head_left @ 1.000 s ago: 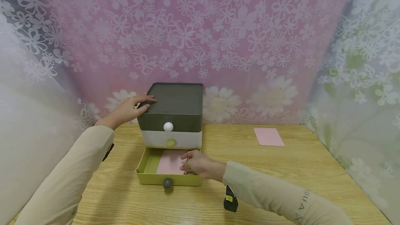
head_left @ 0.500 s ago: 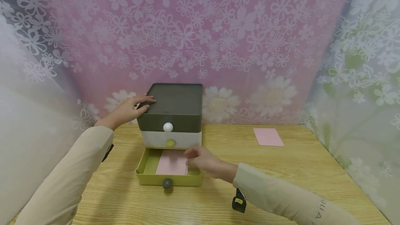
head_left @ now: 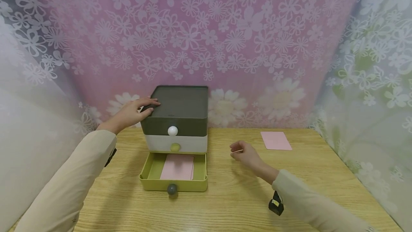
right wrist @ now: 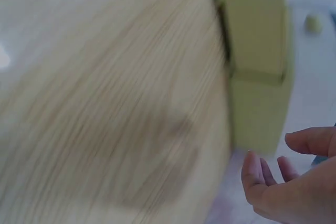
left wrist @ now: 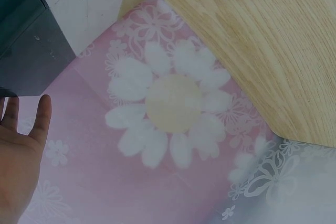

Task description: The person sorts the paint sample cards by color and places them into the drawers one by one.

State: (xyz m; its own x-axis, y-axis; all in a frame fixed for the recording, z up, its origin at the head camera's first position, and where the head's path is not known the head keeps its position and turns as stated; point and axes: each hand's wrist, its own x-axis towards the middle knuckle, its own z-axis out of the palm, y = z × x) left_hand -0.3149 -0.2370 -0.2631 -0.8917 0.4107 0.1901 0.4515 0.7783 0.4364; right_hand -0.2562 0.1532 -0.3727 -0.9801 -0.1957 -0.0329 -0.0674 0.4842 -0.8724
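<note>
A small three-drawer cabinet (head_left: 180,110) with a dark top stands at the back of the wooden table (head_left: 238,196). Its yellow-green bottom drawer (head_left: 151,167) is pulled out, and a pink card (head_left: 177,167) lies flat inside. My left hand (head_left: 133,112) rests on the cabinet's top left corner with the fingers laid over the lid; the left wrist view shows the palm (left wrist: 18,150) beside the dark wall (left wrist: 31,56). My right hand (head_left: 246,154) hovers over bare table right of the drawer, fingers loosely curled (right wrist: 294,182) and holding nothing. A second pink card (head_left: 276,140) lies further right.
The upper drawers, with a white knob (head_left: 172,130) and a yellow knob (head_left: 175,147), are closed; the open drawer carries a grey knob (head_left: 172,189). Flowered curtains close in the back and both sides. The right wrist view is motion-blurred.
My right hand has let go of the pink card in the drawer, lifted out and moved right over the table. The left hand and the cabinet have stayed put.
</note>
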